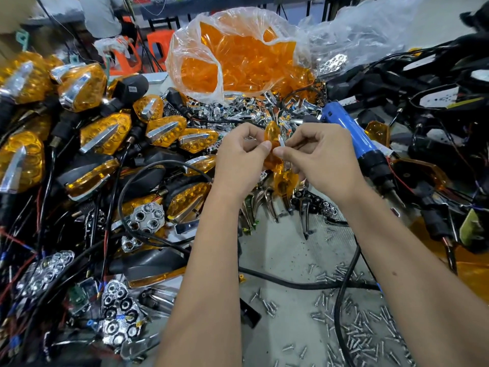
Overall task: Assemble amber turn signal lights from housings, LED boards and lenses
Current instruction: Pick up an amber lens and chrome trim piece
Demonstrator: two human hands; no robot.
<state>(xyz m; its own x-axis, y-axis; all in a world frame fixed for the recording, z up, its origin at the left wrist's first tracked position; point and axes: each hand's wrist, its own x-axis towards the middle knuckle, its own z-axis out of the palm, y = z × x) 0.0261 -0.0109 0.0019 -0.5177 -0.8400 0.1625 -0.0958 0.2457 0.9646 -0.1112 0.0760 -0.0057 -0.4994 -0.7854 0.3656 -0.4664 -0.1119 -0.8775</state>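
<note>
Lens (271, 135) sits up in both hands, raised off the table (285, 255) above its middle, just in front of the chrome trim heap (238, 112). Left hand (239, 157) pinches the amber lens by its lower edge, thumb on the near face, fingers curled behind. Right hand (321, 157) pinches a small chrome strip (282, 143) against the lens edge, narrow grip, thumb and forefinger tips almost meeting the left thumb. Looks like the trim piece is being fitted to the lens; held high and close because the part is small and the seat needs eyes on it. Whether it has seated, can't tell, the fingers hide the joint.

Layout reads as a work cell built around reach:
- bag of amber lenses (232, 56) at the far edge, mouth open toward the person, easy dip-in
- finished lights (105, 133) with black housings stacked along the left side, out of the work zone
- blue electric screwdriver (354, 133) lying just right of the right hand, cable trailing to the near edge
- loose screws (352, 319) scattered at the near right corner, under the right forearm
- honeycomb reflectors (119, 313) and wired boards at the near left corner

More lenses and chrome pieces lie directly under the hands.
</note>
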